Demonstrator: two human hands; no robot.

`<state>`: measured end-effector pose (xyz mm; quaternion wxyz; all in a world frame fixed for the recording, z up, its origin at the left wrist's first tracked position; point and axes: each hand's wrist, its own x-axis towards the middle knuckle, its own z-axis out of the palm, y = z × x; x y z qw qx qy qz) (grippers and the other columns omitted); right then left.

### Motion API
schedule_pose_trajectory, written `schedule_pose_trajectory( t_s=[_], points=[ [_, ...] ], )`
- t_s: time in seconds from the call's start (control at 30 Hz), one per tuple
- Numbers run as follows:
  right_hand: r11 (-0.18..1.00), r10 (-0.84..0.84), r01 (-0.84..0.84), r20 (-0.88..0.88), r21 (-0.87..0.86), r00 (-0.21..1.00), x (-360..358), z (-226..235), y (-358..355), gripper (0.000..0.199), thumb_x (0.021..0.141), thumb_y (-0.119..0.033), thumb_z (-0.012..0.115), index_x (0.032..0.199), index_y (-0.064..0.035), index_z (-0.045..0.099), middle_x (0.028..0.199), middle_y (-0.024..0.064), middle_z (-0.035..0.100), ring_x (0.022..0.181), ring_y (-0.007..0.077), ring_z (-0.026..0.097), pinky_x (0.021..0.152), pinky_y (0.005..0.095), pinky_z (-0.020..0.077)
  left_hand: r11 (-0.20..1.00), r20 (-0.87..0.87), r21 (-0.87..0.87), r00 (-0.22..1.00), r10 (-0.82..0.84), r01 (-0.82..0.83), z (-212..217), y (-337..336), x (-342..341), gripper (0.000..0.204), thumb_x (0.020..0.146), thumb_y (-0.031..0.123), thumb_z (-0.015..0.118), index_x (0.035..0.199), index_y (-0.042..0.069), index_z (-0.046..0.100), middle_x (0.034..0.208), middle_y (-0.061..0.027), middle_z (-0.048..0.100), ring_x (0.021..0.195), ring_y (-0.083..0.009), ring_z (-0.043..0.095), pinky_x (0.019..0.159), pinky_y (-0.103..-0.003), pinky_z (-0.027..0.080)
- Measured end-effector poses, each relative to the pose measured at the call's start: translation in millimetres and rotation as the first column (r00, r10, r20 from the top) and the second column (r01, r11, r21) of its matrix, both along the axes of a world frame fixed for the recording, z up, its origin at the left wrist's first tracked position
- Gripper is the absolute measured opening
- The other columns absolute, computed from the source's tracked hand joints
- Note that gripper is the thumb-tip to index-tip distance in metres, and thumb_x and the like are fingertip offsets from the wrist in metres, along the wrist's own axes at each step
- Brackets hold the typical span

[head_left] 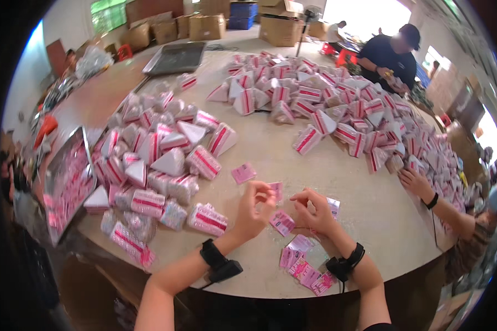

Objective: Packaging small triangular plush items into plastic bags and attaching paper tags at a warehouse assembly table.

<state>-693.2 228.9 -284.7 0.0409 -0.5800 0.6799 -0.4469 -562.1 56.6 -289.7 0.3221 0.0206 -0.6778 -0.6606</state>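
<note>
Above the near middle of the table, my left hand [254, 211] is closed with its fingers curled into a pinch. My right hand [313, 212] faces it a short way off, thumb and fingertips also pressed together. Whatever either pinch holds is too small to make out. Pink printed cards lie around them: one card [243, 173] beyond the left hand, another card [282, 222] between the hands, and a spread of cards [305, 268] by my right wrist. Left of my left hand sits a pink-and-white cake-slice-shaped piece [207, 219]. Both wrists wear black straps with small boxes.
A heap of cake-slice pieces [165, 140] covers the left side, a larger heap [337, 99] the far and right side. A metal tray [66, 187] of pink cards stands left; a dark tray [175, 58] lies far back. Another person's hand [416, 183] touches the right heap.
</note>
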Motion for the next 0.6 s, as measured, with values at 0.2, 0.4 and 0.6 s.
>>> schedule_pose_trajectory(
  t_s=[0.2, 0.4, 0.6],
  points=[
    [0.982, 0.104, 0.060, 0.781, -0.179, 0.616, 38.1, 11.6, 9.8, 0.028, 0.094, -0.005, 0.054, 0.121, 0.0018, 0.051, 0.105, 0.0128, 0.063, 0.089, 0.0190, 0.065, 0.076, 0.0297, 0.0556, 0.814, -0.010, -0.464, 0.916, -0.400, 0.350, 31.3, 19.5, -2.7, 0.048, 0.083, 0.016, 0.063, 0.128, 0.002, 0.050, 0.123, -0.0164, 0.053, 0.110, -0.0338, 0.055, 0.092, -0.040, 0.046],
    [0.997, -0.080, 0.068, 0.740, 0.046, 0.668, 24.0, -10.1, 1.6, 0.015, 0.096, -0.011, 0.058, 0.102, 0.0023, 0.060, 0.083, 0.0013, 0.061, 0.073, 0.0066, 0.055, 0.063, 0.0201, 0.0437, 0.801, 0.071, -0.526, 0.953, -0.296, 0.288, 24.4, 7.9, 23.7, 0.050, 0.082, 0.012, 0.058, 0.130, -0.001, 0.048, 0.099, -0.0198, 0.061, 0.091, -0.0376, 0.061, 0.079, -0.043, 0.049],
    [0.996, -0.068, 0.004, 0.711, 0.092, 0.700, 27.3, 4.5, 4.6, 0.016, 0.097, -0.009, 0.052, 0.105, 0.0025, 0.060, 0.091, 0.0041, 0.064, 0.078, 0.0082, 0.060, 0.067, 0.0220, 0.0484, 0.854, 0.041, -0.491, 0.984, -0.174, 0.172, 9.4, 31.1, 8.9, 0.056, 0.086, 0.007, 0.057, 0.139, 0.006, 0.040, 0.102, -0.0178, 0.064, 0.078, -0.0366, 0.065, 0.068, -0.043, 0.052]
  ],
)
